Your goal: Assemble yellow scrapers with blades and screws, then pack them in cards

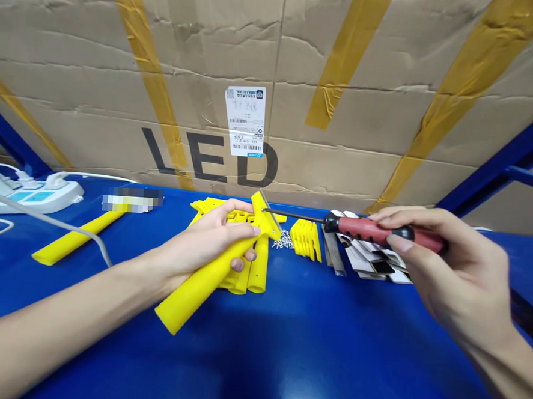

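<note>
My left hand (217,232) is wrapped round a yellow plastic scraper (193,288), its hollow handle slanting down to the left. A thin metal blade edge shows along the right side of its head. In my right hand (465,272) is a screwdriver (364,228) with a red and black handle, held level. Its tip meets the scraper's head. Behind the left hand lie several more yellow handles (257,271), partly hidden. A heap of small screws (284,240) sits beside them, then a row of small yellow clamp pieces (305,238), and flat metal strips (334,253).
White and black flat pieces (371,263) lie near my right hand. Another yellow scraper (79,235), its end blurred out, rests at left by a white power strip (59,197) with cables. A cardboard box (332,161) stands behind the blue table (256,361).
</note>
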`<state>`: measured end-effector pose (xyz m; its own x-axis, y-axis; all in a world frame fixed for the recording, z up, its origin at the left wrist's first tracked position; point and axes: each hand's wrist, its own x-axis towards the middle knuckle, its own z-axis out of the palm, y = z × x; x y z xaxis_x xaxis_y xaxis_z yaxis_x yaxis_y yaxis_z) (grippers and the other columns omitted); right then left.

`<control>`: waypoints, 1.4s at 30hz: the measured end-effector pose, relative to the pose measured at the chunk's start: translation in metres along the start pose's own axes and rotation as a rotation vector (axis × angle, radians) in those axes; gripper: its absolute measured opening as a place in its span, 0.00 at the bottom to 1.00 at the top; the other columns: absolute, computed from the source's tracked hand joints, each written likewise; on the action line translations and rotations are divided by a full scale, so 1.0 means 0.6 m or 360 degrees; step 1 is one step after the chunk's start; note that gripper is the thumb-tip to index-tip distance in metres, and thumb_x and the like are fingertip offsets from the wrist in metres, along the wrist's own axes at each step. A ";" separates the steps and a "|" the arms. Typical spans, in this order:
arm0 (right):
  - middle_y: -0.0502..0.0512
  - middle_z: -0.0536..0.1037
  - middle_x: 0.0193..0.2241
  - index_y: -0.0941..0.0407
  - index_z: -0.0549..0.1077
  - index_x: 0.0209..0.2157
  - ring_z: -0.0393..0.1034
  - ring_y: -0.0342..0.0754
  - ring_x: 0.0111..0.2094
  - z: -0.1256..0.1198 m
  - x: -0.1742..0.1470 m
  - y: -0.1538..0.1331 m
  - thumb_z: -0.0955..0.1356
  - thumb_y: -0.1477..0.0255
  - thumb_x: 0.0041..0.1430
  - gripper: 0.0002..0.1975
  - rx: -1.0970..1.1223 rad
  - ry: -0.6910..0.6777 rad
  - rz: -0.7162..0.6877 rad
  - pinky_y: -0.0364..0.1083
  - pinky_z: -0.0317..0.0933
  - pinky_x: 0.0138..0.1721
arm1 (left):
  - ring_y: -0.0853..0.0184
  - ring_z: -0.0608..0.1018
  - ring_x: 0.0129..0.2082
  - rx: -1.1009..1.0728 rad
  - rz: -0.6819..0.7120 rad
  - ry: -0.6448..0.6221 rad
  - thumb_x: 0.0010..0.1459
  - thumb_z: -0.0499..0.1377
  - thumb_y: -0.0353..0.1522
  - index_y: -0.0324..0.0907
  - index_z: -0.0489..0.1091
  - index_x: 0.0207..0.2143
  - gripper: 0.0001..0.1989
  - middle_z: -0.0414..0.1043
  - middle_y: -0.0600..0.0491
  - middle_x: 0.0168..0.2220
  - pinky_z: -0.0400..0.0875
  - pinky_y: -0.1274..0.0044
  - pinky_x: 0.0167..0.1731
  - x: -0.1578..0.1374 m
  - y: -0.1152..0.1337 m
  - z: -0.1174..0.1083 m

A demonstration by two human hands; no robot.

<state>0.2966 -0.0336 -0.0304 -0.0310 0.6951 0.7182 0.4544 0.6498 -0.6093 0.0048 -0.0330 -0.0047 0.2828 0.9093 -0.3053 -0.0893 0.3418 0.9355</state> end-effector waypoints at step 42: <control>0.44 0.66 0.21 0.49 0.71 0.42 0.58 0.41 0.17 0.007 0.005 -0.007 0.71 0.55 0.62 0.15 0.0568 -0.0230 0.0731 0.42 0.53 0.16 | 0.79 0.71 0.20 0.0103 0.0440 0.0172 0.63 0.62 0.27 0.47 0.59 0.44 0.14 0.71 0.60 0.36 0.65 0.86 0.16 -0.008 -0.011 0.018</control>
<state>0.2908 -0.0331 -0.0271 -0.0344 0.9478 0.3169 0.1238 0.3187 -0.9397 0.0145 -0.0423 -0.0074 0.1525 0.9870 -0.0514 -0.0866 0.0652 0.9941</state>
